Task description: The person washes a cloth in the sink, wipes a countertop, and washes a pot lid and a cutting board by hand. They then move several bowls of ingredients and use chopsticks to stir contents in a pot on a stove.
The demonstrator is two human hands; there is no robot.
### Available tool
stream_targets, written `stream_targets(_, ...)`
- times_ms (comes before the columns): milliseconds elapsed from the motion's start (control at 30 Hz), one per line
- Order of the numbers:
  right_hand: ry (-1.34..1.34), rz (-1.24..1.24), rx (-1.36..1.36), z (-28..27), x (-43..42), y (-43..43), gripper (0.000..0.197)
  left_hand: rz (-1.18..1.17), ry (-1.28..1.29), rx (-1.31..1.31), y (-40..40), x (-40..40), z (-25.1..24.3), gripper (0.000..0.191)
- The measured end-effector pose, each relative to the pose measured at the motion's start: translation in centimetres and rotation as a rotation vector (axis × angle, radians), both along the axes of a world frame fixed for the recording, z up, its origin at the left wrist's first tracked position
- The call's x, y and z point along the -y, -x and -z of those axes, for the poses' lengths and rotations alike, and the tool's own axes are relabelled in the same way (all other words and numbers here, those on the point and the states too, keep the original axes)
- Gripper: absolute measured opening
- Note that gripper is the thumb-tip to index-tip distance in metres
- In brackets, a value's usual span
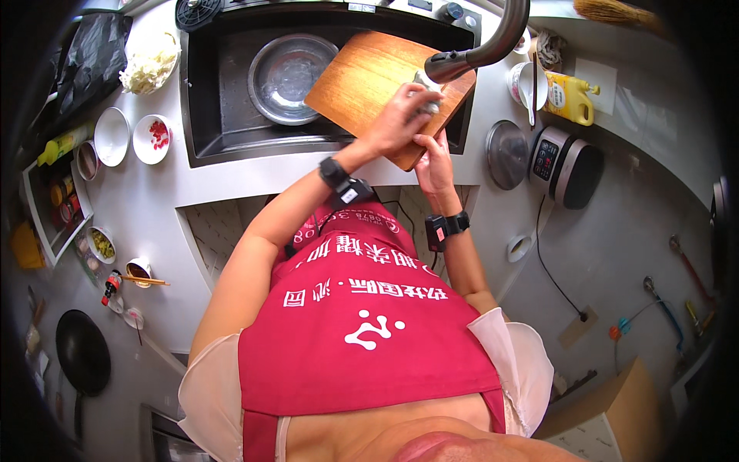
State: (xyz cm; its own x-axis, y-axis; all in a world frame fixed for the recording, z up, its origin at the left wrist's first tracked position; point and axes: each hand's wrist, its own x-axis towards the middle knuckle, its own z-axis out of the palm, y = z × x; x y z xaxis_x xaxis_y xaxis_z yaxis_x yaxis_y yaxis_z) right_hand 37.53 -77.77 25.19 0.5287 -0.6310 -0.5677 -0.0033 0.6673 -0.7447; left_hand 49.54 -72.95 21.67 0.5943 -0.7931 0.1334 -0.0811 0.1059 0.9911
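Note:
My left hand (pixel 407 112) reaches across over a wooden cutting board (pixel 369 75), its fingers curled on a pale, greyish wad (pixel 428 86), perhaps a cloth or scrubber. The board is tilted over the right part of a dark sink (pixel 219 75). At the board's near right edge, my right hand (pixel 434 164) grips the wood from below, its fingers partly hidden. A grey pull-down faucet (pixel 450 64) hangs just above the wad. Left of the board, a round metal basin (pixel 293 78) lies in the sink, partly covered by the board's corner.
Left of the sink are a plate of pale shredded food (pixel 149 63), a white bowl (pixel 112 137) and a bowl with red pieces (pixel 152 140). On the right are a metal lid (pixel 507 155), a countertop appliance (pixel 545 161), a yellow jug (pixel 568 98) and a bowl with a spoon (pixel 517 86).

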Motion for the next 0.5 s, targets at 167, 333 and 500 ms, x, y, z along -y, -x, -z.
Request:
stream_targets(167, -0.002, -0.015, -0.028, 0.4, 1.0, 0.6, 0.053, -0.13, -0.172, 0.081, -3.9, 2.5, 5.4, 0.035)
stream_targets(333, -0.023, 0.025, 0.017, 1.5, 1.5, 0.8, 0.056, -0.141, -0.208, 0.202, -4.0, 1.6, 6.5, 0.032)
stream_targets(500, -0.012, 0.041, 0.063, 1.7, 2.2, 0.1, 0.057, -0.024, -0.073, 0.071, 0.7, -0.6, 1.0, 0.034)
